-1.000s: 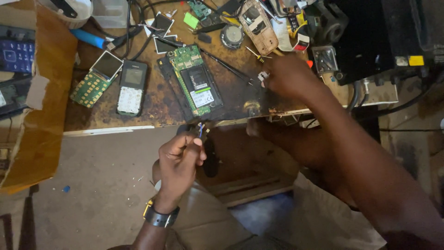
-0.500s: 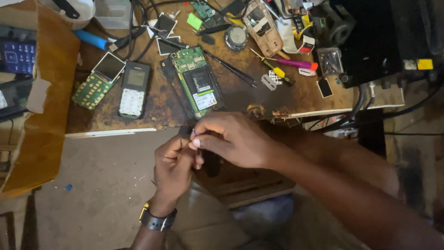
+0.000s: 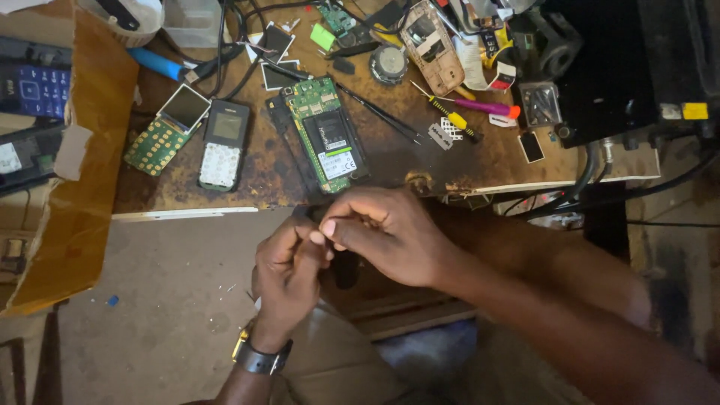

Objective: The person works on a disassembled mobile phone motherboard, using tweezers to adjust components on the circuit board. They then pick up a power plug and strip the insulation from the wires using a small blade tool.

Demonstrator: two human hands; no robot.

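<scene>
Rust-stained and scarred, the brown workbench [image 3: 465, 161] fills the top of the head view, and we place everything else against the open phone [image 3: 324, 135] lying on it, a bare green circuit board in a black frame with a flat dark battery set in. Just below that phone, off the bench edge, our left hand [image 3: 289, 266] is curled around a small dark object [image 3: 343, 264], smooth and rounded, mostly hidden by the fingers; we cannot tell what it is. Our right hand [image 3: 382, 232] comes in from the right and meets the left, fingertips pressed together in a pinch on the top of the same object. A metal wristwatch [image 3: 259, 356] bands the left wrist. To the left of the open phone lie a dark bar phone [image 3: 223, 144] with a pale keypad and, past it, a green keypad board [image 3: 166, 133] with a glassy screen. To its right, thin black tweezers [image 3: 379, 114] slant across the wood, then a yellow-handled screwdriver [image 3: 450, 116] and a pink one [image 3: 487, 107]. Above it sit tangled black cables [image 3: 232, 45] and a beige phone shell [image 3: 429, 46]. Far right stands a boxy black machine [image 3: 630, 67]. Far left, a torn cardboard sheet [image 3: 82, 165] hangs down. Below the bench the floor [image 3: 165, 300] is grey, dusty concrete.
</scene>
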